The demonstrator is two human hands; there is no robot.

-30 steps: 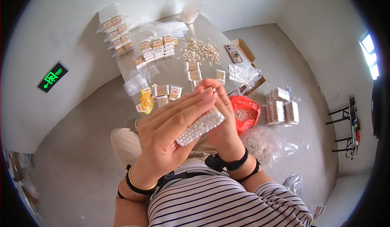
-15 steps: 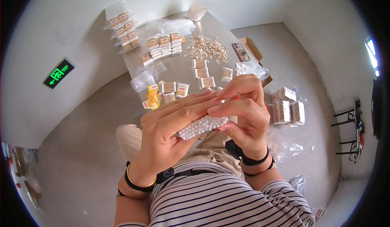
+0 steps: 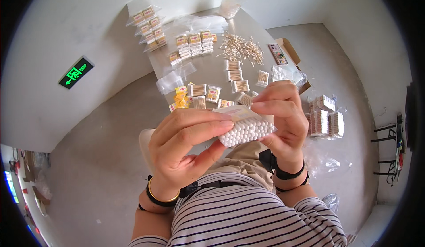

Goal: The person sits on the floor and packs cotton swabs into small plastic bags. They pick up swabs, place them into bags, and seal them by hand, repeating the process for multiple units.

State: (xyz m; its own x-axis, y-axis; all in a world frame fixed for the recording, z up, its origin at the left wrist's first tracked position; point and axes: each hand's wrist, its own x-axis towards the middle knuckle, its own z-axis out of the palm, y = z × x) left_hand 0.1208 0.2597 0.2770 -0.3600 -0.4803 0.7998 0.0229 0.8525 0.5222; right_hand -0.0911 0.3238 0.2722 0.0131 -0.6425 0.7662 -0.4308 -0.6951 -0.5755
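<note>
Between my two hands, close in front of my body, is a clear bag of cotton swabs (image 3: 246,132) with its white tips facing me. My left hand (image 3: 188,143) grips the bag's left end, thumb below and fingers on top. At the other end, my right hand (image 3: 285,121) pinches the bag, with its thumb at the lower corner and fingertips at the plastic along the top edge. A pale printed card (image 3: 239,112) shows through the plastic on the upper side. The bag's underside is hidden.
On the grey table (image 3: 212,72) lie a heap of loose swabs (image 3: 241,49), bundled swabs (image 3: 233,75), stacked finished packs (image 3: 194,43), yellow cards (image 3: 180,99), empty clear bags (image 3: 170,83) and a phone (image 3: 278,53). More swab bundles (image 3: 325,116) stand to the right, below the table.
My left fingers have drawn back from over the bag to its left end, baring its top and card. My right fingers have shifted along its right edge. The whole view has shifted slightly.
</note>
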